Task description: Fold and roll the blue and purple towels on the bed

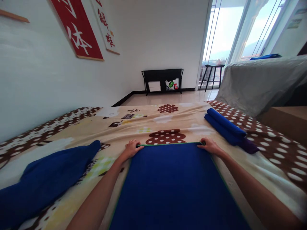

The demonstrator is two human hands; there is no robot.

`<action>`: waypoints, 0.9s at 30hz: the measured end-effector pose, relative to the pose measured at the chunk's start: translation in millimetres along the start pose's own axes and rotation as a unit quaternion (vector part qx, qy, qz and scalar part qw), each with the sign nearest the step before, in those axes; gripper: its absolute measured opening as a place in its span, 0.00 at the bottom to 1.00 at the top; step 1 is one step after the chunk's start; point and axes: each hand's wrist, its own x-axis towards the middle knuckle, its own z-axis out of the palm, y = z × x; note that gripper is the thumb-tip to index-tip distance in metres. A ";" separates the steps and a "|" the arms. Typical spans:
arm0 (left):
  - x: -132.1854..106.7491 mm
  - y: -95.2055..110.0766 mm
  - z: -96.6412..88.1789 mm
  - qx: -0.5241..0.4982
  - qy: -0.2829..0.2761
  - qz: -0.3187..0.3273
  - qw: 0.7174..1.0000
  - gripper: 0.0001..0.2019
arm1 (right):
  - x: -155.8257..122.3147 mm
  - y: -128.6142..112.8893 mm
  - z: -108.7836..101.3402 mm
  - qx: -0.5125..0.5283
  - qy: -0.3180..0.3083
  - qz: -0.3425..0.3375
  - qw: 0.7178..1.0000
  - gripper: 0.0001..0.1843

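Observation:
A dark blue towel point(177, 188) with thin green edging lies spread flat on the bed, its near end running out of the picture. My left hand point(132, 149) pinches the far left corner between thumb and fingers. At the far right corner, my right hand point(209, 146) grips the edge the same way. The far edge is nearly straight between them. To the left lies a crumpled blue cloth point(55, 172). Folded blue cloths point(224, 126) rest beyond my right hand, with a dark purple cloth point(249, 145) at their near end.
A patterned blanket point(115, 119) covers the bed. Beyond its far edge, a black rack point(163, 76) stands by the wall and a black stool point(213, 68) by the window. At right are a sheet-covered piece of furniture point(259, 80) and a cardboard box point(287, 121).

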 end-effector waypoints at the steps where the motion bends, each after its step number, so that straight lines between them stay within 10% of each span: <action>1: 0.7 -3.8 -2.8 -0.004 0.000 0.002 1.000 0.16 | 2.6 1.3 -3.1 0.007 -0.002 -0.009 1.000 0.17; 7: -13.2 -0.3 -8.7 0.009 0.049 -0.029 0.998 0.16 | 2.1 0.6 -14.3 0.006 0.032 -0.014 0.999 0.14; 11: -31.1 61.6 5.5 0.043 0.106 -0.002 0.993 0.22 | -20.7 -58.4 6.2 -0.025 0.090 -0.031 0.995 0.25; 16: -42.5 136.0 39.1 0.053 0.023 0.165 0.985 0.25 | -42.2 -143.0 47.1 -0.034 0.022 -0.178 0.983 0.28; 23: -69.1 41.7 18.7 0.112 0.033 0.017 0.993 0.29 | -52.4 -17.0 8.9 -0.083 0.026 -0.076 0.993 0.36; 27: -84.0 69.9 6.2 0.142 0.060 0.003 0.988 0.28 | -60.8 -28.9 -1.6 -0.104 0.071 -0.055 0.991 0.33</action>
